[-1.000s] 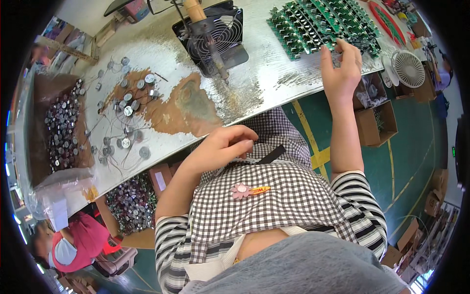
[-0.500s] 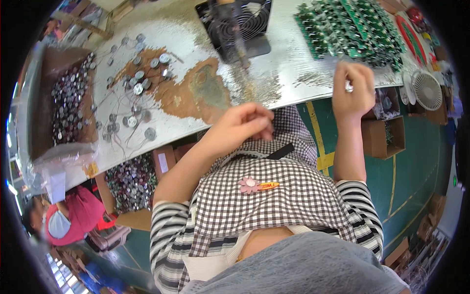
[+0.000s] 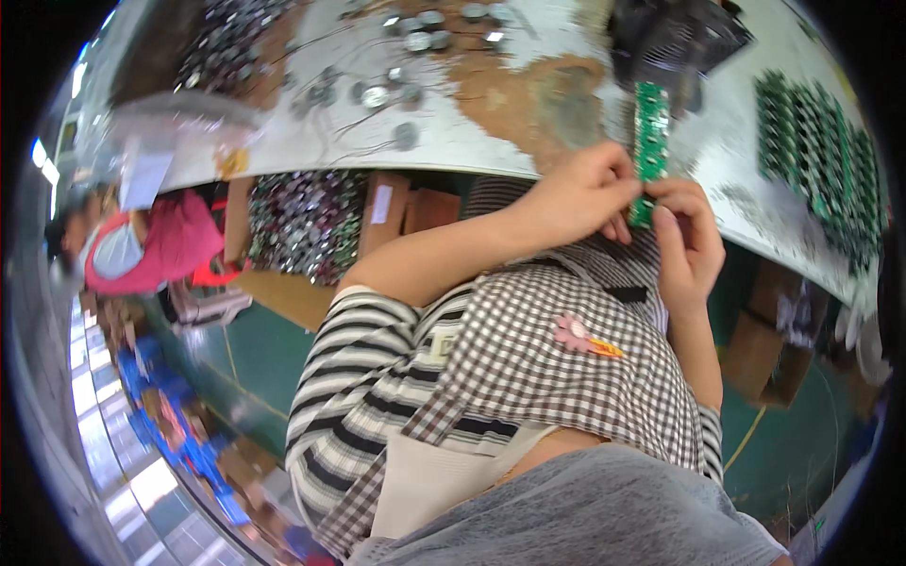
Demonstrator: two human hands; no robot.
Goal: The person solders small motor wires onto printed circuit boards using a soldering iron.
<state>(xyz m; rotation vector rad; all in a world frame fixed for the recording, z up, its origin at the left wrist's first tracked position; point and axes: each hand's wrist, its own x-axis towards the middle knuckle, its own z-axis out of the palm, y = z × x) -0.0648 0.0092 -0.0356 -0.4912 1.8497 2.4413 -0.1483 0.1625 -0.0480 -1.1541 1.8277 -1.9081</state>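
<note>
Two hands meet at the edge of the worktop (image 3: 491,141), both pinching the same narrow green circuit board (image 3: 649,141). That board stands nearly upright, its upper part over the pale worktop surface and its lower end caught between the fingers. The left hand (image 3: 576,193) comes in from the left with its grip closed on the board's lower left edge, thumb and fingertips pressed together there. The right hand (image 3: 687,241) rises from below, its grip clamped on the board's lower right side, so the two hands touch or nearly touch each other around it. Just behind the board, further up the worktop, sits a black fan (image 3: 675,42). Well off to the right lies a spread of more green circuit boards (image 3: 821,160) in rows on the worktop. To the left, small round metal discs (image 3: 377,94) with thin wires are scattered over a worn brown patch of the surface, well apart from the hands. Below the worktop's edge a cardboard box of shiny small parts (image 3: 307,222) is visible. The person wears a checked apron (image 3: 557,377) over a striped top, with a small pink flower clip (image 3: 571,332) pinned on it. Another person in a pink top (image 3: 165,241) sits at the far left, their hands not visible.
</note>
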